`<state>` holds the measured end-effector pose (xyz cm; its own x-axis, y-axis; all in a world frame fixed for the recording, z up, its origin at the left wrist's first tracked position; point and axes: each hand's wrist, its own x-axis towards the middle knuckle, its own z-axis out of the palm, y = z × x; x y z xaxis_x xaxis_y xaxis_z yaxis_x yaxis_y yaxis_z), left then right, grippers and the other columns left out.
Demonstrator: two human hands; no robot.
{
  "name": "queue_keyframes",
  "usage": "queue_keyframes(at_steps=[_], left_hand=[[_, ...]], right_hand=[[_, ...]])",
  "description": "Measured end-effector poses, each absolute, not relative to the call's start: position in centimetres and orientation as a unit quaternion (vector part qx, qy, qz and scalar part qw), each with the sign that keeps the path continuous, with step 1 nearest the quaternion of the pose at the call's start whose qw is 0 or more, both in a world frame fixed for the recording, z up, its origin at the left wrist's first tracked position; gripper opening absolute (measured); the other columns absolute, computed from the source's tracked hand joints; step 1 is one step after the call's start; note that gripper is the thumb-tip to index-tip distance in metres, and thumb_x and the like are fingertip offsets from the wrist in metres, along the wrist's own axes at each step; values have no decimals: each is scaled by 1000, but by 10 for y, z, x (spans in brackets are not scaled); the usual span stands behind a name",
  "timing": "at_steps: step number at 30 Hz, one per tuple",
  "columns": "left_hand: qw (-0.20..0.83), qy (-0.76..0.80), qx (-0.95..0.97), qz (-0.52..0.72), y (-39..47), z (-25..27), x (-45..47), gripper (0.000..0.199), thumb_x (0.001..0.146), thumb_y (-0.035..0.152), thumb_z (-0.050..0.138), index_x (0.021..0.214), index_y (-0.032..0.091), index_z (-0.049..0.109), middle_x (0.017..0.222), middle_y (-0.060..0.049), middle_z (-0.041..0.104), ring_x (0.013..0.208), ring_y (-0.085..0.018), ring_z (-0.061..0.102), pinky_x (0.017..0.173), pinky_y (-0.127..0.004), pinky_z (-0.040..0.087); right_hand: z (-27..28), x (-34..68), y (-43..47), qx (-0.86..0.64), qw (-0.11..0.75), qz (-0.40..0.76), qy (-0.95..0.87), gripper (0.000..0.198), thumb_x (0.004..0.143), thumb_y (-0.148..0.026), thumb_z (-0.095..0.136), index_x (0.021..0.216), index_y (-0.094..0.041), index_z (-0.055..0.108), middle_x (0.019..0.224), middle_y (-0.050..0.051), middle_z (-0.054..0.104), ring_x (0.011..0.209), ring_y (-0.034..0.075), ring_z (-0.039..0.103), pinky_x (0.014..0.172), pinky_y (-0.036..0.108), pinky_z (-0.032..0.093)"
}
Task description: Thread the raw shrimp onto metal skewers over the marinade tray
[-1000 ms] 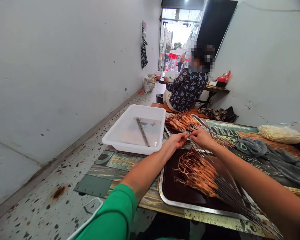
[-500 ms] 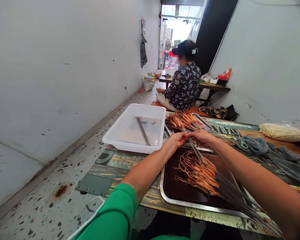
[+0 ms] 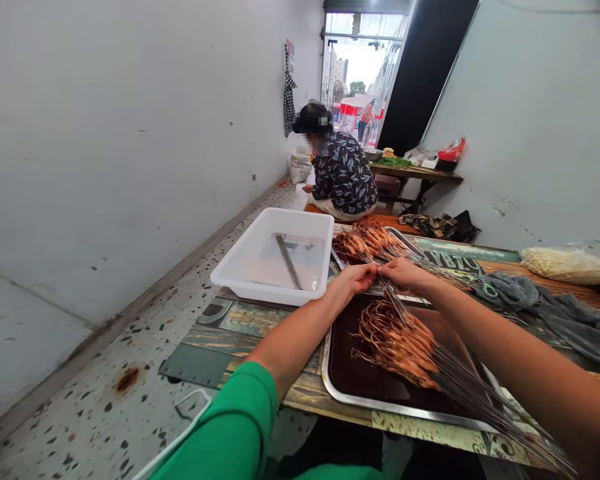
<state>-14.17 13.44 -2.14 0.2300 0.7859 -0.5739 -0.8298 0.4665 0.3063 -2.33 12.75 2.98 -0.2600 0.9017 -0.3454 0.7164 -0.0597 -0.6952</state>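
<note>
My left hand (image 3: 361,276) and my right hand (image 3: 401,275) meet fingertip to fingertip above the far edge of the near tray (image 3: 347,387). Both are closed in a pinch. Thin metal skewers (image 3: 394,297) slant down to the right from under my right hand. What my left fingers pinch is too small to make out. On the near tray lies a heap of reddish-brown skewered food with long curly strands (image 3: 400,343), its metal sticks pointing to the lower right. Just beyond my hands, a second heap of similar skewered food (image 3: 365,239) rests on another tray.
A white plastic tub (image 3: 240,280) holding several metal skewers (image 3: 289,261) stands left of the trays. Grey cloths (image 3: 575,327) and a bag of pale, thin strands (image 3: 565,265) lie to the right. A person in a patterned shirt (image 3: 347,173) sits ahead on a bench.
The seated person has leaned forward and to the left. My hands stay together in nearly the same place, with only a small shift of the fingers.
</note>
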Motion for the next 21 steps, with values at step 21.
queue_keyframes(at_steps=[21], left_hand=[[793, 344, 18, 503, 126, -12, -136, 19, 82, -3, 41, 82, 5, 58, 58, 0, 54, 36, -2, 45, 34, -9, 41]], right_hand=[[48, -3, 94, -554, 128, 584, -580, 14, 78, -8, 51, 65, -13, 54, 43, -4, 48, 34, 5, 40, 35, 17, 33]])
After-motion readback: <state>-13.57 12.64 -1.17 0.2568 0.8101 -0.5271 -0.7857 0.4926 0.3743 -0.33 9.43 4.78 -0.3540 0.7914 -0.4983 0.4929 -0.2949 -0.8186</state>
